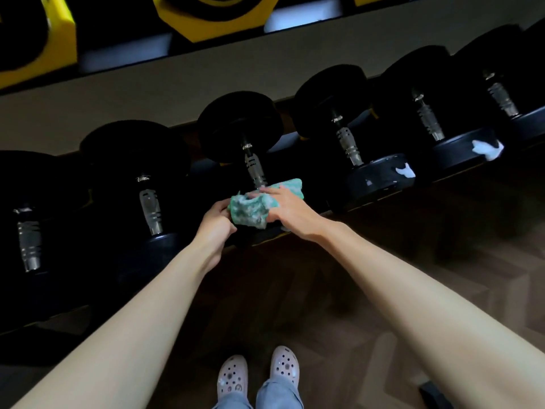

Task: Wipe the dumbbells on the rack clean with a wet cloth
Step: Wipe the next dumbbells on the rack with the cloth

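Observation:
A row of black dumbbells with silver handles lies across a slanted rack. A green and white wet cloth (254, 207) covers the near head of the middle dumbbell (239, 131). My left hand (217, 220) pinches the cloth's left edge from below. My right hand (286, 208) lies flat on the cloth from the right, pressing it onto the dumbbell head. The near head under the cloth is hidden. White foam patches sit on the near heads of two dumbbells to the right (406, 172), (487, 149).
The rack's front rail (267, 235) runs diagonally just below my hands. An upper shelf holds yellow and black weights (206, 13). Dark wooden floor (383, 276) lies under me, with my feet in light clogs (259, 374).

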